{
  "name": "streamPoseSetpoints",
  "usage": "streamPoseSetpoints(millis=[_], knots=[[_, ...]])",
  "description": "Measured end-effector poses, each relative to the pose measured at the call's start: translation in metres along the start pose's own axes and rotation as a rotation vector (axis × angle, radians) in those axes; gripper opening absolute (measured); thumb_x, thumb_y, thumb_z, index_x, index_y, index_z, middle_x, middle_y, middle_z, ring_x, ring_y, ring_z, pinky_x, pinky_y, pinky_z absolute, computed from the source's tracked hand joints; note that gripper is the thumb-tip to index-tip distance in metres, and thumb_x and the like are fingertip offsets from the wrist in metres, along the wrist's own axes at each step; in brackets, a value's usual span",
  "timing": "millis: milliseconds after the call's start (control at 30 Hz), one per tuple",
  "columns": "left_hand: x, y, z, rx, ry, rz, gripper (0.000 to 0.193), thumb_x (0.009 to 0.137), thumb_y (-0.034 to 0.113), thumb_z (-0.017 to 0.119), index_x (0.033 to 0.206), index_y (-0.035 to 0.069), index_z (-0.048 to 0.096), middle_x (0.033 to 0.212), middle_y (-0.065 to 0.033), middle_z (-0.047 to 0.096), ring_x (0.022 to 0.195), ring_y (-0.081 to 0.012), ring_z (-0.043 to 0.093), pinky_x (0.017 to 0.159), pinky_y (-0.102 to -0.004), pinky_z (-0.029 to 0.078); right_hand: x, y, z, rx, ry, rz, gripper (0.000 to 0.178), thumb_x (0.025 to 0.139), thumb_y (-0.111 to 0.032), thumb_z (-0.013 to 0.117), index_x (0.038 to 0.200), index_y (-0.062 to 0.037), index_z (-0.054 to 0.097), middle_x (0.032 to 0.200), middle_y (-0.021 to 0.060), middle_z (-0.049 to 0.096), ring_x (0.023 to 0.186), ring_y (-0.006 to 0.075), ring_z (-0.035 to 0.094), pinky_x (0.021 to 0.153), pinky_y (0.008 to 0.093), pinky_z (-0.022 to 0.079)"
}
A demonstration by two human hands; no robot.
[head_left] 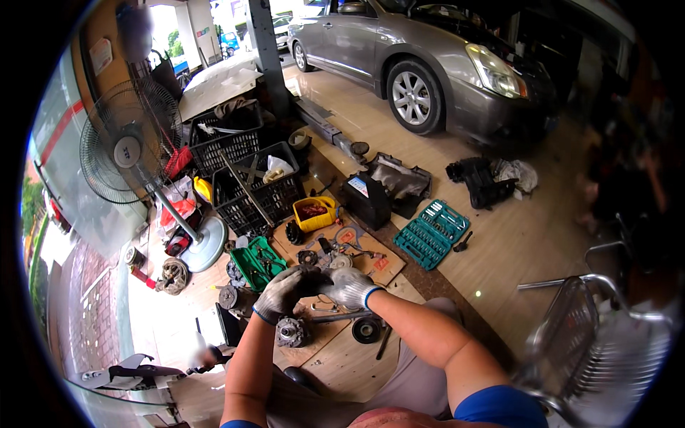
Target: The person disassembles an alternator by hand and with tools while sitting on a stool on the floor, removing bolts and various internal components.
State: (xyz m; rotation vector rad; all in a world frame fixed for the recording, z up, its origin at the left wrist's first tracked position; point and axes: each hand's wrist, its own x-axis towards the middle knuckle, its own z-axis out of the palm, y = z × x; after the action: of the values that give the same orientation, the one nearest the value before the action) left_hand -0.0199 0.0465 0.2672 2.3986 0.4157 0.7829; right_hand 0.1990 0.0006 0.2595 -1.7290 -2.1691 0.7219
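My left hand (pixel 278 294) and my right hand (pixel 351 288), both in pale work gloves with blue cuffs, meet in front of me. Their fingers close round a small dark part (pixel 312 281); the gloves hide most of it, so its kind cannot be told. Below the left hand sits a round metal unit with a shaft (pixel 291 332), resembling an alternator half. A black pulley (pixel 366 329) lies below the right hand. Just beyond the hands, several loose parts rest on a cardboard sheet (pixel 385 269), and an open green tool case (pixel 258 261) stands beside the left hand.
An open teal socket set (pixel 432 235) lies ahead right, near a black battery (pixel 365 201). A yellow container (pixel 314 214) and black crates (pixel 257 192) stand ahead. A pedestal fan (pixel 128 151) is left, a metal chair (pixel 592 342) right, a grey car (pixel 428 64) beyond.
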Motion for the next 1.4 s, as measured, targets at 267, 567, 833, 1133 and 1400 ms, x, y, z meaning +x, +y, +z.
streamPoseSetpoints(millis=[267,567,833,1133,1400], knots=[[0.01,0.019,0.009,-1.208,0.137,-0.408,0.06,0.101,0.043,0.045,0.128,-0.009,0.052,0.122,-0.0233,0.063,0.115,-0.0349,0.062,0.104,-0.047,0.047,0.009,0.028,0.021,-0.131,0.05,-0.356,0.047,0.095,-0.048,0.052,0.094,-0.0057,0.073,0.09,0.0222,0.07,0.086,0.0419,0.066,0.078,0.0498,0.051],[0.004,0.011,0.008,-1.168,0.13,-0.418,0.058,0.101,0.042,0.047,0.132,-0.007,0.049,0.127,-0.0241,0.061,0.12,-0.0365,0.059,0.104,-0.0513,0.046,0.011,0.021,0.02,-0.172,-0.032,-0.08,0.04,0.096,-0.044,0.053,0.094,-0.0089,0.073,0.093,0.0223,0.069,0.088,0.0404,0.066,0.078,0.05,0.051],[0.01,0.006,0.001,-1.314,0.177,-0.422,0.062,0.096,0.05,0.054,0.131,-0.001,0.053,0.127,-0.0241,0.06,0.12,-0.0407,0.058,0.103,-0.0546,0.046,0.003,0.0,-0.004,0.054,-0.111,-0.127,0.045,0.095,-0.048,0.057,0.116,-0.0096,0.068,0.102,0.0224,0.069,0.097,0.0384,0.066,0.085,0.0439,0.051],[0.002,-0.001,0.011,-1.382,0.288,-0.427,0.053,0.096,0.043,0.057,0.13,0.002,0.055,0.127,-0.0205,0.062,0.119,-0.0393,0.059,0.101,-0.0572,0.046,0.015,0.013,0.02,0.093,-0.084,-0.181,0.03,0.094,-0.035,0.06,0.118,-0.0178,0.069,0.108,0.0182,0.07,0.099,0.0336,0.066,0.087,0.039,0.052],[0.002,0.006,0.007,-1.265,0.189,-0.331,0.058,0.098,0.042,0.055,0.133,-0.003,0.051,0.127,-0.0207,0.06,0.119,-0.0364,0.059,0.102,-0.0547,0.047,0.01,0.02,0.024,-0.401,0.092,-0.621,0.019,0.086,-0.015,0.058,0.099,-0.0213,0.07,0.089,0.0079,0.07,0.08,0.0303,0.069,0.064,0.0451,0.054]])
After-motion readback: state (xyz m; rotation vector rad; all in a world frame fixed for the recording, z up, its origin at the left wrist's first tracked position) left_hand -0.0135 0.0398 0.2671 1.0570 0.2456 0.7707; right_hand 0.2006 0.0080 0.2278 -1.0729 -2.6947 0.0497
